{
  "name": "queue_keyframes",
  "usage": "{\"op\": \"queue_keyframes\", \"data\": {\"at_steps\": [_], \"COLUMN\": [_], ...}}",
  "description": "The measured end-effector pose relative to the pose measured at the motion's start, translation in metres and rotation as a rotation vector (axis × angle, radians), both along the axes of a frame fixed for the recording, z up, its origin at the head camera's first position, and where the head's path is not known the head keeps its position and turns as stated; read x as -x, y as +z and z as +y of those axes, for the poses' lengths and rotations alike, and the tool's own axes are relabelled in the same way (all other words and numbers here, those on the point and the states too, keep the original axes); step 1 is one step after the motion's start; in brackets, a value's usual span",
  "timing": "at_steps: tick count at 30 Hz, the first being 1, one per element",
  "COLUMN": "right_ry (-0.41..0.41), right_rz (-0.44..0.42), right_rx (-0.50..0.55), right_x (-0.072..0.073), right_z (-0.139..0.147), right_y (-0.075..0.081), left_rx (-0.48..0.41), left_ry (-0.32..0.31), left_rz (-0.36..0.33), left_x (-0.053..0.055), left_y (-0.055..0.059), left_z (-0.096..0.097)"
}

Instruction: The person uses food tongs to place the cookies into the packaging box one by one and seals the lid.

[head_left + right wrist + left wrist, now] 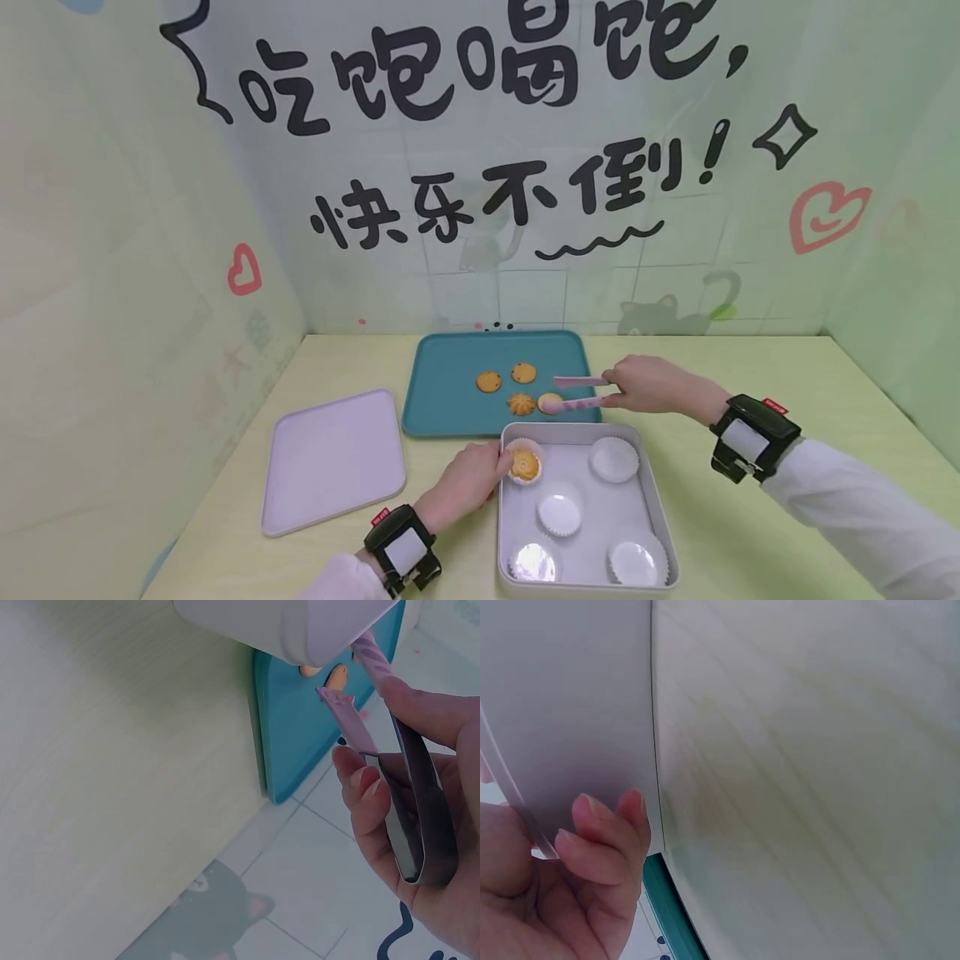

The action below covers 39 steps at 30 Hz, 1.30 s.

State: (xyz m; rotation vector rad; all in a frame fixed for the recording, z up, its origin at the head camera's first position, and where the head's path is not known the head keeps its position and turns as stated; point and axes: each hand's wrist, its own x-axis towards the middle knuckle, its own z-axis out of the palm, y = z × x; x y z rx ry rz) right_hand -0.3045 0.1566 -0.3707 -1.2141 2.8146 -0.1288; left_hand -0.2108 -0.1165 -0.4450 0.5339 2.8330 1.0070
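Note:
My left hand [467,479] grips the left wall of a pale square box [600,508], near its far corner. In the left wrist view its curled fingers [604,832] lie against the box's side. Inside the box stand several white paper cups [613,460]; the far-left one holds a flower-shaped cookie [524,466]. My right hand [652,385] holds metal tongs [420,791] with pink tips, spread apart. They reach over a teal tray [450,400], the lower tip at a round cookie [546,400]. Beside it lies another flower-shaped cookie [521,405].
Two more round cookies, a left one [489,382] and a right one [523,372], lie farther back on the teal tray. A lilac tray [333,462] sits at the left of the table [750,500]. A printed backdrop [480,292] rises behind and at both sides.

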Motion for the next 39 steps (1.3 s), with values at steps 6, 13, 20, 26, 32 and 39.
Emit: {"op": "queue_keyframes", "data": {"at_steps": [6, 13, 20, 26, 32, 39], "right_ry": [-0.021, -0.038, -0.045, -0.042, -0.041, -0.026], "right_rz": [-0.020, -0.046, -0.041, -0.051, -0.041, -0.031], "right_rx": [-0.042, -0.043, -0.020, 0.002, 0.024, 0.048], "right_x": [0.006, 0.006, 0.006, 0.005, 0.004, 0.003], "right_z": [-0.004, -0.008, -0.010, -0.011, -0.013, -0.012], "right_y": [-0.004, -0.002, -0.003, -0.005, -0.008, -0.003], "left_rx": [-0.011, -0.010, -0.018, -0.022, -0.041, -0.032], "left_ry": [-0.008, -0.020, -0.019, -0.015, -0.005, 0.010], "left_rz": [-0.003, 0.014, 0.009, -0.011, -0.034, -0.038], "left_x": [0.000, 0.001, 0.003, 0.004, 0.002, 0.002], "left_y": [0.001, 0.001, 0.000, -0.001, -0.002, -0.002], "left_z": [0.000, 0.001, 0.002, 0.002, 0.002, 0.000]}}
